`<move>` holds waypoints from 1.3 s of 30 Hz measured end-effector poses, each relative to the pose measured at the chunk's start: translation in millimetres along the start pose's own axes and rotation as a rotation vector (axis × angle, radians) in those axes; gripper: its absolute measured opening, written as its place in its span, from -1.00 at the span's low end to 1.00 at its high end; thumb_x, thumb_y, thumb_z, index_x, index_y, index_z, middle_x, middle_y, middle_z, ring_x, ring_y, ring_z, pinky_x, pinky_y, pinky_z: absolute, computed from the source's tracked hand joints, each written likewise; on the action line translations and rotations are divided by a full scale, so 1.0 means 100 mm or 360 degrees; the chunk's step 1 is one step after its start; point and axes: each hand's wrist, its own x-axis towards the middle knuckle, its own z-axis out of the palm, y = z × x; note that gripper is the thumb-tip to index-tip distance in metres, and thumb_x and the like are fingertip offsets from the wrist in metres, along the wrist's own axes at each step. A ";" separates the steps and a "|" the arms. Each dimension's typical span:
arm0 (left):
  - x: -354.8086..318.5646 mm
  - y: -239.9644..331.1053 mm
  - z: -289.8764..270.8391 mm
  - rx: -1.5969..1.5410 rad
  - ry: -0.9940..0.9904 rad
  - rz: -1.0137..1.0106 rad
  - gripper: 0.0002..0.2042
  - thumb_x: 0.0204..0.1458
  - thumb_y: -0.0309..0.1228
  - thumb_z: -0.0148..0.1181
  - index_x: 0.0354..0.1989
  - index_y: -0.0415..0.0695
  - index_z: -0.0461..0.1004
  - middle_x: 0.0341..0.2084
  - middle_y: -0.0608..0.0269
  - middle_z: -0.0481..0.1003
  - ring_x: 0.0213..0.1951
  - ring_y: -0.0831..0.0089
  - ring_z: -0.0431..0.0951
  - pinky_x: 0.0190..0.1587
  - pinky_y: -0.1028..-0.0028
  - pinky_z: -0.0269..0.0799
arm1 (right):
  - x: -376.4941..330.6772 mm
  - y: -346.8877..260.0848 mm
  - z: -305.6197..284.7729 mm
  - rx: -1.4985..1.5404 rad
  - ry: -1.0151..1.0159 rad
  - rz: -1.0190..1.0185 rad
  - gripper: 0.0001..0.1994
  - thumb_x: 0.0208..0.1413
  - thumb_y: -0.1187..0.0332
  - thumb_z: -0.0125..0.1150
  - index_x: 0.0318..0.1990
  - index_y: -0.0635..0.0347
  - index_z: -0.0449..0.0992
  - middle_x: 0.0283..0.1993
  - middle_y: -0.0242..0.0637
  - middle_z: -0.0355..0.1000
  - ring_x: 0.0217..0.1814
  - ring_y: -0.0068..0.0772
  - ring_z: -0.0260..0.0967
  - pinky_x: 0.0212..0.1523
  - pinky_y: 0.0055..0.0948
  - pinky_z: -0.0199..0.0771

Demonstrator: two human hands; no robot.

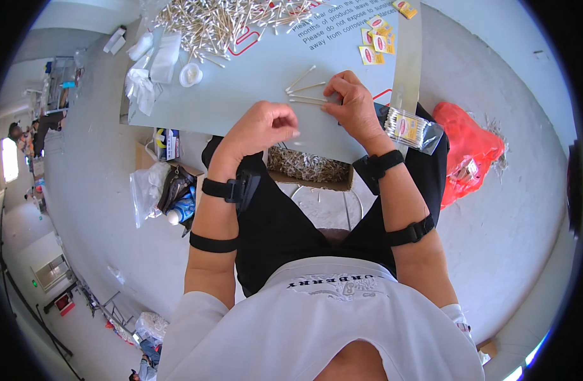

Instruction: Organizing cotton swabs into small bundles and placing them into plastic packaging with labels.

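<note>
A few cotton swabs [305, 87] lie loosely fanned out on the grey-blue tabletop [259, 76]. The fingertips of my right hand [355, 109] close around the right ends of the lowest swabs, thumb below and index finger above. My left hand [261, 130] hovers at the table's near edge, fingers curled, with a gap between them and the thumb. Nothing shows in it. At the back left spreads a big heap of cotton swabs [221, 25]. A clear packet of swabs [407, 127] with a yellow label rests beside my right wrist.
Yellow-and-white label cards [377, 43] lie at the back right. A small round white container [190, 75] and clear plastic bags [166, 58] sit at the left. Below the table edge is a box of white-tipped pieces [307, 166]; a red plastic bag [466, 152] stands right.
</note>
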 end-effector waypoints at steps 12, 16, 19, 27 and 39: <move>0.83 -0.17 0.10 0.0873 0.0799 0.0198 -0.82 -0.11 -0.44 0.28 -0.31 -0.16 0.47 -0.28 0.07 0.45 -0.15 0.03 0.42 -0.10 0.16 0.38 | 0.01 -0.10 -0.01 -0.0148 0.0148 0.0011 -0.48 -0.29 0.50 0.43 -0.06 0.23 0.41 -0.13 -0.18 0.33 -0.36 -0.22 0.39 -0.27 -0.29 0.47; 1.26 -0.13 -0.12 0.0865 0.1264 0.0070 -0.87 -0.08 -0.41 0.26 -0.38 -0.15 0.49 -0.31 0.06 0.46 -0.15 0.02 0.43 -0.12 0.16 0.39 | 0.01 -0.12 0.00 -0.0113 0.0120 0.0032 -0.50 -0.28 0.52 0.42 -0.07 0.23 0.41 -0.14 -0.18 0.33 -0.37 -0.23 0.39 -0.28 -0.29 0.47; 1.40 -0.14 -0.19 0.0981 0.1265 -0.0019 -0.89 -0.08 -0.41 0.26 -0.41 -0.15 0.49 -0.32 0.06 0.46 -0.17 0.01 0.44 -0.14 0.14 0.40 | 0.01 -0.11 0.02 -0.0082 0.0115 0.0031 -0.51 -0.28 0.52 0.41 -0.07 0.23 0.42 -0.14 -0.18 0.33 -0.38 -0.23 0.38 -0.28 -0.30 0.47; 1.02 -0.22 -0.11 0.0868 0.0880 -0.0076 -0.90 -0.13 -0.50 0.25 -0.39 -0.11 0.51 -0.35 0.08 0.44 -0.19 0.05 0.45 -0.19 0.16 0.41 | 0.01 -0.03 -0.01 -0.0104 0.0138 -0.0014 -0.52 -0.27 0.54 0.39 -0.08 0.24 0.41 -0.13 -0.17 0.34 -0.38 -0.22 0.41 -0.29 -0.30 0.47; 0.71 -0.25 0.11 0.0948 0.0875 0.0384 -0.85 -0.12 -0.60 0.23 -0.37 -0.07 0.54 -0.39 0.27 0.42 -0.20 0.19 0.41 -0.14 0.29 0.40 | 0.00 -0.06 0.01 -0.0160 0.0124 -0.0074 -0.36 -0.31 0.53 0.43 0.06 0.23 0.35 0.00 -0.11 0.28 -0.33 -0.15 0.43 -0.20 -0.28 0.50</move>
